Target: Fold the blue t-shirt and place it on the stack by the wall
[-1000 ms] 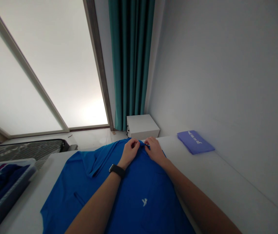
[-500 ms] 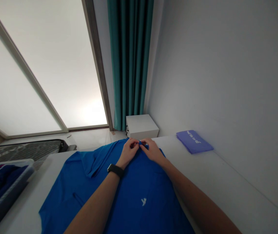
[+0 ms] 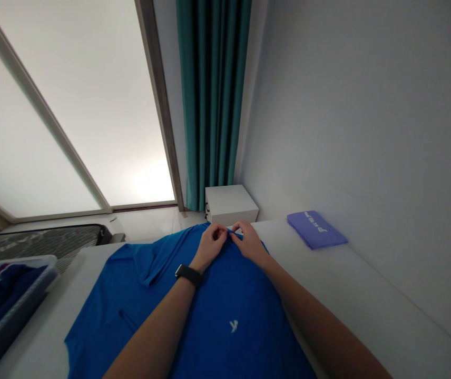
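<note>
A bright blue shirt (image 3: 217, 310) with a small white logo lies spread on a white table (image 3: 328, 284). Both my hands meet at its far edge, at the neck area. My left hand (image 3: 209, 244), with a dark watch on the wrist, pinches the fabric with curled fingers. My right hand (image 3: 249, 241) is also closed on the same bit of fabric, fingertips touching the left hand's. One sleeve is folded over at the left.
A folded purple garment (image 3: 316, 229) lies at the table's far right by the wall. A clear bin (image 3: 8, 305) with blue clothes stands at the left. Beyond the table are a white cabinet (image 3: 230, 203), a teal curtain (image 3: 209, 100) and a dark suitcase (image 3: 39, 243) on the floor.
Both hands stay at the shirt's neck; the fingers have shifted slightly on the fabric. The shirt has not moved otherwise.
</note>
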`<state>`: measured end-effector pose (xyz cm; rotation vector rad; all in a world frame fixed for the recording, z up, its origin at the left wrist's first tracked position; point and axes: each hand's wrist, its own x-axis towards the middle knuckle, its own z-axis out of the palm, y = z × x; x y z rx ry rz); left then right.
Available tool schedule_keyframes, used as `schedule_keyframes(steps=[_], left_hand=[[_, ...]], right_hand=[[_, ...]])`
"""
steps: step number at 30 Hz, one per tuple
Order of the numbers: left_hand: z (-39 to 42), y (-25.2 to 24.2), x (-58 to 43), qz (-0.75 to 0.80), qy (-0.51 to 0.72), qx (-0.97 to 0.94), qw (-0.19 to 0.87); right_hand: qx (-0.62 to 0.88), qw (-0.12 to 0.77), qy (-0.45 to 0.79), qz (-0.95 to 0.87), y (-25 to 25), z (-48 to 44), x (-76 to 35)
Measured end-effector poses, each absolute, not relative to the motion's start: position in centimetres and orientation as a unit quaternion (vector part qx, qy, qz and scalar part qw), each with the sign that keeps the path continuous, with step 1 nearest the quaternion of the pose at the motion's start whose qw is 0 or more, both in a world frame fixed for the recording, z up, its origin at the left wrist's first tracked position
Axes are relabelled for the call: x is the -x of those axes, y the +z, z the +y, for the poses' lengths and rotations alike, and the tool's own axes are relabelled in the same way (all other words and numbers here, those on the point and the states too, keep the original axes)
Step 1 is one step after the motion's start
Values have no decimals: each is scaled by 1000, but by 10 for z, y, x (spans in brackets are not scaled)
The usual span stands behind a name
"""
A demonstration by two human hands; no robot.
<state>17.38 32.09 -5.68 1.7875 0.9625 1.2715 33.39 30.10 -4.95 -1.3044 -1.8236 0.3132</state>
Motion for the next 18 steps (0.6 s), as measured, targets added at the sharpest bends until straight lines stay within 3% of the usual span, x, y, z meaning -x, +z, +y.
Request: schedule_keyframes(steps=[11,18], left_hand=[[319,-55,-177,364,459,-763,274],[321,-58,-177,388,461,-753,265]], right_hand=[[520,421,97,-737,-54,300,-334],[509,342,42,-789,-40,298,-343]])
